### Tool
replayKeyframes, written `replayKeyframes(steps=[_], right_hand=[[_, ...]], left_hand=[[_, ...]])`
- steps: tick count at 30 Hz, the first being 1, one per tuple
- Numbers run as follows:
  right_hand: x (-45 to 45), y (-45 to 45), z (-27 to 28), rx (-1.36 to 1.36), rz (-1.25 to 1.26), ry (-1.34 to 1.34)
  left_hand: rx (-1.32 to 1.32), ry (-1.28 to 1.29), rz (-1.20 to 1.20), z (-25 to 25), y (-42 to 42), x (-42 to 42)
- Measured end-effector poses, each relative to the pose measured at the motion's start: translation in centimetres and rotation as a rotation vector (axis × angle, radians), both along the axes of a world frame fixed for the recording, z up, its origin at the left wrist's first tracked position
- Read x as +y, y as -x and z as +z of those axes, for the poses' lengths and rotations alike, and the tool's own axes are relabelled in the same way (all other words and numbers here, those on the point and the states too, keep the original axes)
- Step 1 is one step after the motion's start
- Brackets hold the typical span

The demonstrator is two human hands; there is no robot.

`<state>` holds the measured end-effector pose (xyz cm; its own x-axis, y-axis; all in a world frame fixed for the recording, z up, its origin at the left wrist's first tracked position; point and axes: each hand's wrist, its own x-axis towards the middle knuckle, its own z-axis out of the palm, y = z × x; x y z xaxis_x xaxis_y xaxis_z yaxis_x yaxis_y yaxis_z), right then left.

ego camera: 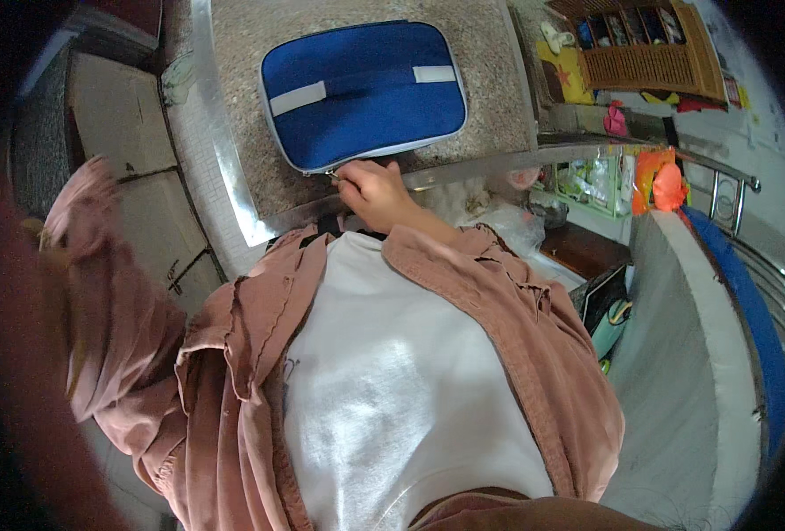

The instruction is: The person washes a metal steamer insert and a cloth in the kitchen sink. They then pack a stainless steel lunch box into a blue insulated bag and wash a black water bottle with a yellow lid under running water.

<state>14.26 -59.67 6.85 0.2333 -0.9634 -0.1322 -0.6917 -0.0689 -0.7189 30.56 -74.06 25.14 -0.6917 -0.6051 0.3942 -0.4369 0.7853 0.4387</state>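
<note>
A blue fabric case (366, 99) with rounded corners, pale piping and two whitish strap tabs lies flat on a speckled stone tabletop (492, 86). At its near edge, the fingers of my right hand (372, 189) are closed on a small metal zipper pull (331, 174). The zipper runs along the case's side; what is inside cannot be seen. My left arm is raised out to the left in a loose pink sleeve (120, 318), blurred at the cuff; the left hand itself cannot be made out.
A bright metal strip (230, 179) edges the tabletop. Cabinet doors (160, 219) stand to the left. Right are a wooden rack (638, 66), a green basket (621, 189), an orange bag (655, 179), a metal rail (711, 162) and a curved pale partition (684, 299).
</note>
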Motion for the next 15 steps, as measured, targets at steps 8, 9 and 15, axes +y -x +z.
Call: replayKeyframes(steps=[8, 9, 15], right_hand=[[-1.5, 0.4, -3.1, -0.446, -0.268, -0.103], [-2.4, 1.1, -3.5, -0.458, -0.262, -0.042], [-5.0, 3.8, -3.7, -0.287, -0.193, 0.125]], left_hand=[[-0.113, -0.076, -0.155, 0.3, -0.6, -0.4], [-0.117, -0.090, -0.159, 0.3, -1.1, -0.4], [-0.106, -0.071, -0.238, 1.8, 0.5, 1.8]])
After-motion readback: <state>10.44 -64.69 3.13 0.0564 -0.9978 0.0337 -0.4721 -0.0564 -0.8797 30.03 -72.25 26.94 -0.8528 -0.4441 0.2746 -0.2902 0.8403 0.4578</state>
